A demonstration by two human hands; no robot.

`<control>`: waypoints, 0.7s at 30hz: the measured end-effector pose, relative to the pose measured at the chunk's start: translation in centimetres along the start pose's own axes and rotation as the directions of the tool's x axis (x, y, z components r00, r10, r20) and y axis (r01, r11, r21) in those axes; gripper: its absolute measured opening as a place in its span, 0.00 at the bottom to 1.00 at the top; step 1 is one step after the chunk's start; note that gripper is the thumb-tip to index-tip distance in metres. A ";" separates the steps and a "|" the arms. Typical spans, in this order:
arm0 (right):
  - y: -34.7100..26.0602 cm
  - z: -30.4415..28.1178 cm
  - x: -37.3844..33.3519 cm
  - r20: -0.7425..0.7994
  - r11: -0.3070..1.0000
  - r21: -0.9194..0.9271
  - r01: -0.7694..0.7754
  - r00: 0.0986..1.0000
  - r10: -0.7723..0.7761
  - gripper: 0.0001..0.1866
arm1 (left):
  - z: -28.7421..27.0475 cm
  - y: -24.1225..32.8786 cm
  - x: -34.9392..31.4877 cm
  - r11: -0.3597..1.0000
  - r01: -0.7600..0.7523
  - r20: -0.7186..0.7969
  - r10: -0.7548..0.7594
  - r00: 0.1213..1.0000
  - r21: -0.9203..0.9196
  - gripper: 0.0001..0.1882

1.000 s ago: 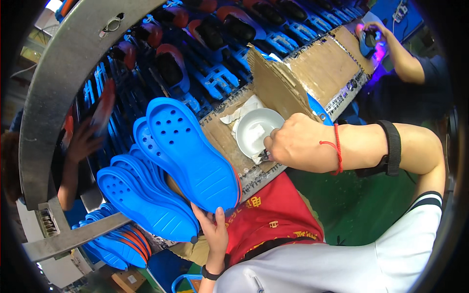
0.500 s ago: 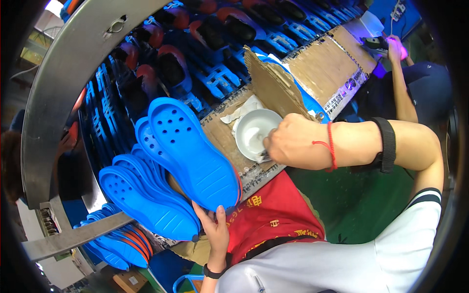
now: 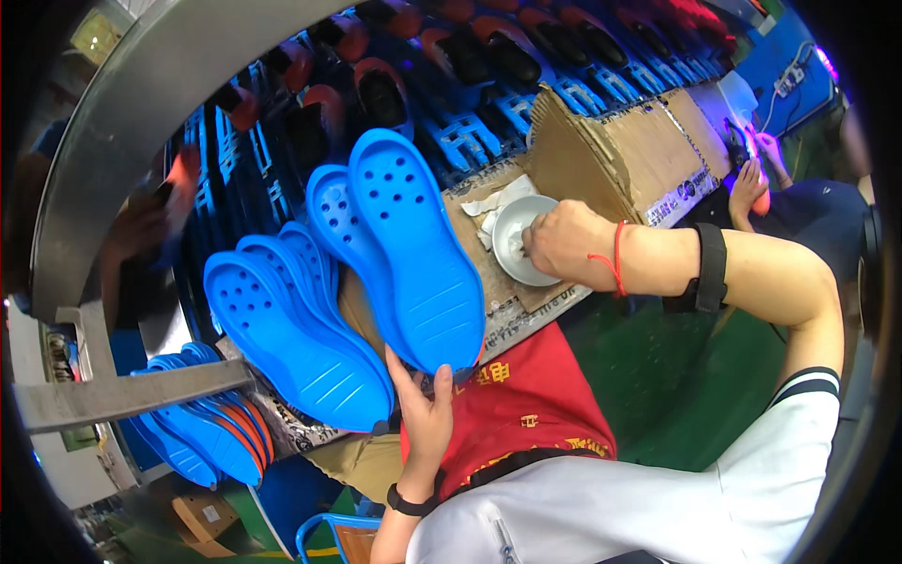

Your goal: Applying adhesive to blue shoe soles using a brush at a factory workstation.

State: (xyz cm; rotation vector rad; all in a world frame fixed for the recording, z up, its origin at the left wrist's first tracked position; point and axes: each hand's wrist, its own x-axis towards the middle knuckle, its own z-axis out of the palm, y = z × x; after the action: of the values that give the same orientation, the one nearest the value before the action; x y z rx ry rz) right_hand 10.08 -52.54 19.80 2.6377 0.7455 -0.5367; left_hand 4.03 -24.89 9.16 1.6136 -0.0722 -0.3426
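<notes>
My left hand (image 3: 427, 421) grips the lower end of a blue shoe sole (image 3: 425, 268), thumb on its near face. This sole stands tilted up, with round holes at its far end and grooves nearer me. Another blue sole (image 3: 336, 214) shows just behind it. My right hand (image 3: 575, 246) is closed over a white bowl (image 3: 505, 246), its fingertips down inside the rim. Whatever those fingers hold is hidden. A crumpled white tissue (image 3: 489, 203) lies beside the bowl on cardboard.
Left of my left hand leans a row of blue soles (image 3: 291, 334). More blue and orange soles (image 3: 211, 428) lie past a metal bar (image 3: 132, 395). A cardboard flap (image 3: 578, 155) rises behind the bowl. Racked shoe parts (image 3: 470, 141) fill the back. Another person's hands (image 3: 752, 179) work at far right.
The view has shifted, so the bench sits differently in the picture. My right hand's fingers have moved further into the bowl. My left hand keeps its grip on the sole.
</notes>
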 end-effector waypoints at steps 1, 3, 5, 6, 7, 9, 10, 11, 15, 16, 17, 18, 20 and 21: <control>0.2 0.0 0.1 -0.041 0.999 -0.037 -0.013 0.999 0.011 0.07 | 0.2 0.3 0.0 1.000 0.002 0.003 -0.002 1.000 0.002 0.41; 0.8 -0.1 0.5 -0.031 0.988 -0.157 -0.014 0.999 0.009 0.08 | 0.2 0.1 0.1 0.999 -0.017 0.006 0.017 1.000 0.027 0.41; 1.2 -0.2 0.6 -0.033 0.971 -0.238 -0.008 0.999 0.000 0.08 | 0.1 0.2 0.1 0.999 -0.031 0.007 0.031 0.999 0.016 0.41; 1.5 -0.4 0.7 -0.041 0.951 -0.310 -0.011 0.999 -0.001 0.08 | 0.1 0.2 0.2 0.999 -0.049 0.016 0.048 0.999 0.015 0.42; 1.7 -0.6 0.7 -0.025 0.942 -0.335 0.028 0.999 -0.039 0.08 | 0.1 0.0 0.3 0.997 -0.073 0.014 0.073 0.997 0.028 0.42; 2.0 -1.0 0.2 0.022 0.924 -0.378 0.055 0.998 -0.050 0.10 | 0.0 0.3 0.5 0.996 -0.084 0.015 0.084 0.996 0.037 0.43; 1.9 -1.4 0.0 0.062 0.909 -0.411 0.072 0.997 -0.051 0.11 | 0.0 0.4 0.5 0.993 -0.098 0.026 0.097 0.995 0.058 0.43; 2.1 -1.2 -0.2 0.074 0.905 -0.421 0.055 0.997 -0.027 0.12 | 0.0 0.1 0.5 0.988 -0.130 0.017 0.129 0.992 0.084 0.43; 2.5 -0.9 -0.5 0.069 0.919 -0.392 0.042 0.997 -0.016 0.05 | 0.0 0.5 0.6 0.990 -0.139 0.007 0.139 0.990 0.000 0.43; 2.6 -0.7 -0.6 0.073 0.916 -0.399 0.046 0.997 -0.019 0.05 | 0.0 0.6 0.6 0.988 -0.152 0.004 0.152 0.988 0.014 0.44; 2.7 -0.4 -0.6 0.162 0.935 -0.345 0.080 0.987 -0.024 0.08 | 0.0 0.6 0.6 0.986 -0.166 0.001 0.166 0.986 0.028 0.44; 2.8 -0.5 -0.5 0.248 0.952 -0.286 0.109 0.968 -0.037 0.12 | 0.0 0.7 0.6 0.986 -0.166 -0.007 0.166 0.986 0.024 0.44; 2.8 -0.7 -0.5 0.256 0.963 -0.239 0.122 0.965 -0.059 0.11 | -0.1 0.8 0.7 0.983 -0.177 -0.005 0.178 0.984 0.045 0.44; 2.8 -0.8 -0.5 0.263 0.975 -0.185 0.127 0.962 -0.075 0.11 | -0.1 0.9 0.7 0.983 -0.178 -0.012 0.178 0.984 0.042 0.44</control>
State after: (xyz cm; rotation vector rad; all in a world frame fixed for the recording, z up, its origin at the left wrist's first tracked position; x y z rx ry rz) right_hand 11.47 -54.65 21.36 2.2995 0.8101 -0.7696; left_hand 4.83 -25.07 9.91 1.6361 -0.2116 -0.1916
